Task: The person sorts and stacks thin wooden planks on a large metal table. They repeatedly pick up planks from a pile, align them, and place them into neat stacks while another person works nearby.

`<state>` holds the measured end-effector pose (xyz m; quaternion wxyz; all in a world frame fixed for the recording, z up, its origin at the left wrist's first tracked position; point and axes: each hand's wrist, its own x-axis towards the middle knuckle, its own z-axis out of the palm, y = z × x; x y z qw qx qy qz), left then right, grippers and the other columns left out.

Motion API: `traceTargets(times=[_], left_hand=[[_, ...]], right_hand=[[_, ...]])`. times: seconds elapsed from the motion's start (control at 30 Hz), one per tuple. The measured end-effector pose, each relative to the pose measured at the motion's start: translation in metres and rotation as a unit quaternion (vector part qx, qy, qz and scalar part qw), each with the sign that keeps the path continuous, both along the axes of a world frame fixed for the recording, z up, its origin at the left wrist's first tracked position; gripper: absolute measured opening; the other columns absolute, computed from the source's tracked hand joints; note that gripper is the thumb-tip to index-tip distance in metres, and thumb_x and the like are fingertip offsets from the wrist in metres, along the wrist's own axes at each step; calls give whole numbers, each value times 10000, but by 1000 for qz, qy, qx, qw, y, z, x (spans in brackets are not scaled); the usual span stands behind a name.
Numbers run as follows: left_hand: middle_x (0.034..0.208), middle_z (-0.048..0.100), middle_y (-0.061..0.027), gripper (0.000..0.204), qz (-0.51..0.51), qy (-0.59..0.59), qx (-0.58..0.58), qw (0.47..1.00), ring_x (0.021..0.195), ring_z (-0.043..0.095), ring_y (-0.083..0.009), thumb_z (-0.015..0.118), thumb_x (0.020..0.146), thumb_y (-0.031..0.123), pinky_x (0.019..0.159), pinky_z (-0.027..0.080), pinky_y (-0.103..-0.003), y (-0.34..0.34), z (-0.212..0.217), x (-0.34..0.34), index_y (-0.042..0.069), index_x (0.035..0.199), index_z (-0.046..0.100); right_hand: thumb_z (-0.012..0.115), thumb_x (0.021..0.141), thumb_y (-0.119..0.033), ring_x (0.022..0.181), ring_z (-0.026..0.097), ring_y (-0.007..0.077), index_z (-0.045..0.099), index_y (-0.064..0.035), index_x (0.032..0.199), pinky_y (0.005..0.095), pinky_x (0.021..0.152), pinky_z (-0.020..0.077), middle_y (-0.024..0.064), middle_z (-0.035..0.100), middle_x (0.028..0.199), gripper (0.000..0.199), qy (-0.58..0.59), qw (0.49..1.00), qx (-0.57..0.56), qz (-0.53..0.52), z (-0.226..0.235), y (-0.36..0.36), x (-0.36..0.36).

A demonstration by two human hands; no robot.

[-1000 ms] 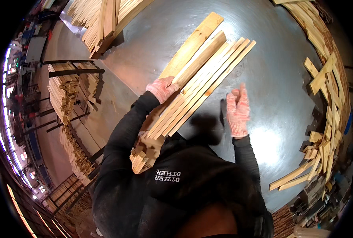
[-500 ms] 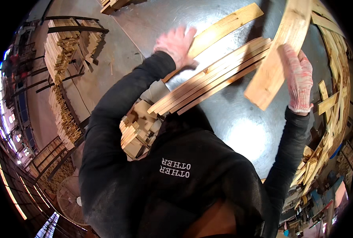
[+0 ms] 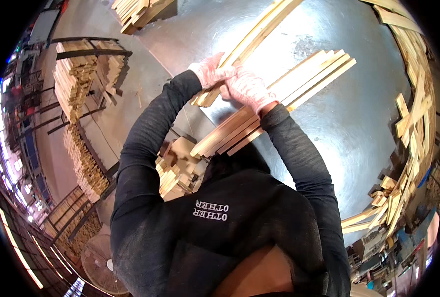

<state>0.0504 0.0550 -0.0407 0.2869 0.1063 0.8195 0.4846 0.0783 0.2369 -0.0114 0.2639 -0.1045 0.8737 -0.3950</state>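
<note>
near the left edge of the worktop, the left hand and right hand are grasping boards by their near ends, seemingly to hold them flush; alongside, sticks are lying parallel, perhaps for tidiness.

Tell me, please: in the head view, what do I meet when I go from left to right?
Stacked wood strips → left gloved hand → right gloved hand → loose heap of wood pieces.
</note>
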Motion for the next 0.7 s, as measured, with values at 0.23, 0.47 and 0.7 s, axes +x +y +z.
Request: traceTargets(times=[0.23,0.47,0.7], left_hand=[[1009,674,-245,509,58,117,-191,973,973,655,-373,619,854,369,806,521,-450,-61,-9,16,66,1253,531],[1139,595,-219,625,-40,275,-426,861,1047,592,-438,622,860,474,850,498,-498,-16,80,27,35,1273,453],[1383,406,-316,1085,-56,164,-276,945,1213,465,-470,796,626,236,1008,414,-490,137,64,142,23,1505,195]], right_hand=[[598,976,-217,914,633,123,462,8,1389,289,815,533,98,679,991,490,85,909,-183,-365,51,128,55],[494,993,-202,1076,624,292,534,-7,1307,379,940,494,198,636,1161,372,86,947,91,-297,-20,199,136],[506,966,-282,1161,590,268,486,-20,1375,341,943,502,177,558,1333,486,98,962,192,-168,35,232,149]])
